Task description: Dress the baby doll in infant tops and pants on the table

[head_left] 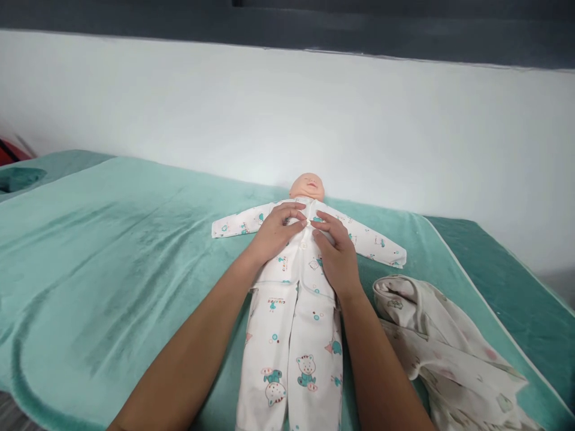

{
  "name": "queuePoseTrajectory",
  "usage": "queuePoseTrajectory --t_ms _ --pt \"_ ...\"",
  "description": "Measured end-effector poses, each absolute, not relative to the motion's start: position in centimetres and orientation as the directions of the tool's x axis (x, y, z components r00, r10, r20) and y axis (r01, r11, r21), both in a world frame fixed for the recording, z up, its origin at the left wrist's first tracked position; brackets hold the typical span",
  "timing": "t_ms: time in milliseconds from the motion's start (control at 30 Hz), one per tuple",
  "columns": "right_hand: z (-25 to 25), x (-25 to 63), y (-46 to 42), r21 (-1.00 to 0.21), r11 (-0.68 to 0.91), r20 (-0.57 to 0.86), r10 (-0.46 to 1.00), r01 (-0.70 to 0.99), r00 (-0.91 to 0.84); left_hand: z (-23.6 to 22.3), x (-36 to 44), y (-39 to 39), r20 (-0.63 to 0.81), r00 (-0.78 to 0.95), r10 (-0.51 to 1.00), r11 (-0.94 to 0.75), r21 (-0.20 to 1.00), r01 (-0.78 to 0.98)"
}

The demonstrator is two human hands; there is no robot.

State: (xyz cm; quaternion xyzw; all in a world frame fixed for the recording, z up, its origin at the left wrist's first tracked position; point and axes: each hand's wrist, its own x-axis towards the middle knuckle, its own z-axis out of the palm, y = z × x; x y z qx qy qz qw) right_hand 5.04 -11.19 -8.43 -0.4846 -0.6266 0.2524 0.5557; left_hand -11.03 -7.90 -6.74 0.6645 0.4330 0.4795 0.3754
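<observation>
The largest thing before you, after the white wall (287, 114) behind, is the green blanket (112, 257), and the doll (308, 187) lies on it on its back, head toward the wall, arms out to the sides. You appear to be at the step of working the chest front of its clothing; whether you are fastening or undoing it cannot be told. Either way, the next move calls for fine fingertip work, with the front edges kept level and the cloth flat. A crumpled, patterned cloth (449, 347) lies just beside your right forearm. The doll's white, long-sleeved top (290, 269) is spread smoothly, its hem overlapping the matching trousers (269, 323), which carry teal and pink cartoon animals, the legs side by side with a narrow gap between. Your left hand (281, 230) and right hand (336, 257) rest on the top's chest, close together, fingertips nearly meeting at the opening; you cannot tell here whether they pinch the fabric. Smallest of all, a pale button (303, 245) shows just below them.
</observation>
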Motion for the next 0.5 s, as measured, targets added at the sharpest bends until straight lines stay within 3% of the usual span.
queuePoseTrajectory --t_ms 500 --pt "-8.06 5.02 -11.47 -0.875 0.382 0.416 0.907 0.299 0.06 -6.22 -11.22 -7.59 0.271 0.185 0.945 -0.304 0.935 0.183"
